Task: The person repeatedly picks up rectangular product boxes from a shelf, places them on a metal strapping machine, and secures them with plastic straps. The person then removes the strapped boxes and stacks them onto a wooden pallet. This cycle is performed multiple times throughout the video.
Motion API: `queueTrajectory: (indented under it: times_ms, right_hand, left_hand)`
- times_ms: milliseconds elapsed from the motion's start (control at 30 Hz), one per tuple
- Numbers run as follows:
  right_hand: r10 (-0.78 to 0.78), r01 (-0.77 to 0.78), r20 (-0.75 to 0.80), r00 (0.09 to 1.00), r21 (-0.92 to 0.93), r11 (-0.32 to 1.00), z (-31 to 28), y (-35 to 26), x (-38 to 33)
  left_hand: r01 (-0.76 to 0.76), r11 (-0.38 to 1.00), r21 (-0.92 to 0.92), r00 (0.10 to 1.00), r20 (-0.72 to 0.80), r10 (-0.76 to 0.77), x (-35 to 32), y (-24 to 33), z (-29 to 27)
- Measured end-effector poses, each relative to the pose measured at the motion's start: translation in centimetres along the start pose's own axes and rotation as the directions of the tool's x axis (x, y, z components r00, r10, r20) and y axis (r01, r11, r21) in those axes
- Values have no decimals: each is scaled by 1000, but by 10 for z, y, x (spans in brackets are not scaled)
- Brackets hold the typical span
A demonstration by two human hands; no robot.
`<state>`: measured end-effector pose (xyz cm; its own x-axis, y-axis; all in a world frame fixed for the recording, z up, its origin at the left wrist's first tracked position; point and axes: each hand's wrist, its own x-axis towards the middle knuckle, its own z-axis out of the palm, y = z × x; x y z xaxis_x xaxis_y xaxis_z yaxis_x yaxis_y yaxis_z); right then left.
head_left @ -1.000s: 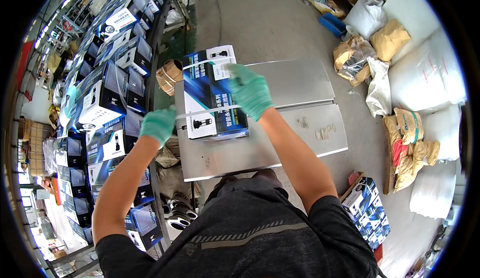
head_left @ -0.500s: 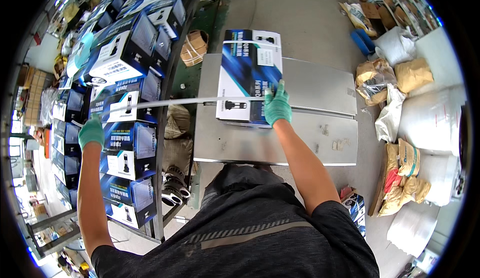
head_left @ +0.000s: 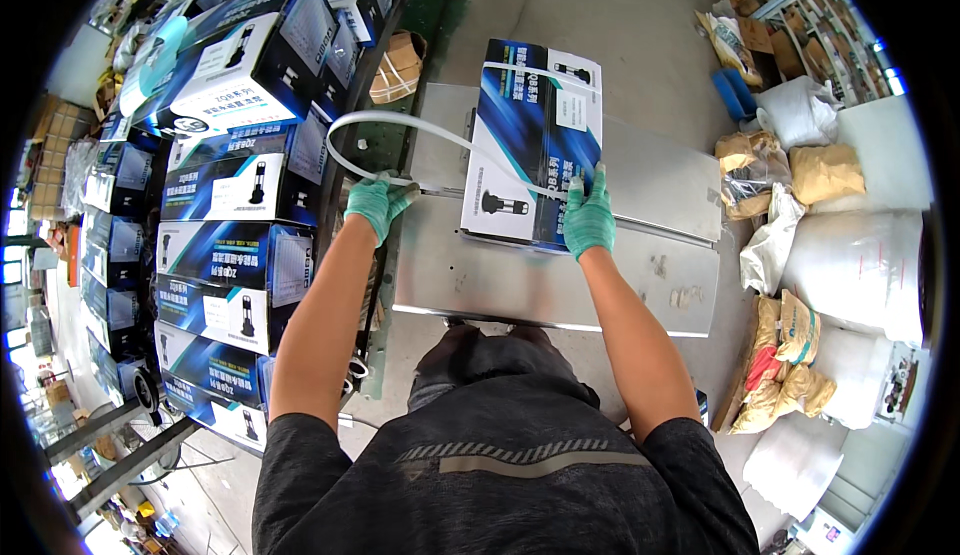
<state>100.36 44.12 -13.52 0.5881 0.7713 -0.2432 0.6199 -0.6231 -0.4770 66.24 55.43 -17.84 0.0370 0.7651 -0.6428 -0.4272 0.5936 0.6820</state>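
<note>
A carton (head_left: 525, 145) printed blue, black and white lies flat on a metal-topped bench in front of me. One white strap crosses its far end. Another white strap (head_left: 400, 119) rises from its near part and curves left in a loop. My left hand (head_left: 375, 205), in a green glove, is closed on that strap's free end, left of the carton. My right hand (head_left: 590, 220), gloved alike, rests at the carton's near right edge with fingers stretched out and thumb apart, close to where the strap meets the edge.
The bench top (head_left: 540, 290) has a narrow slot across it. Stacked matching cartons (head_left: 215, 300) stand close on my left behind a dark metal rail. Brown sacks (head_left: 785, 355) and wrapped white rolls (head_left: 850, 255) line the right side. An open brown box (head_left: 398, 67) sits beyond the bench.
My left hand has come in from the far left toward the bench, and the taut strap now bows into a loop. My right hand stays at the carton's edge. The view has shifted slightly.
</note>
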Motion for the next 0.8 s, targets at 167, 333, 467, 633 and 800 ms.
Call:
queueTrajectory:
  times_ms: [167,333,467,633,800]
  right_hand:
    - [-20,19,-62,998,-22,1000,4,8,0]
    - [3,-3,-52,999,8,1000,6,6,2]
    - [2,-2,-63,998,-10,1000,5,5,1]
    - [6,-5,-53,999,18,1000,5,1,1]
    - [17,-15,-62,998,39,999,5,9,4]
  left_hand:
    - [44,998,-40,993,-103,-48,42,-48,-7]
    - [75,997,-3,985,-156,-75,70,-77,-2]
    - [59,997,-49,994,-93,-63,72,-107,9]
    - [82,997,-10,996,-32,-82,82,-112,1]
    - [52,991,127,998,-29,-48,76,-108,13]
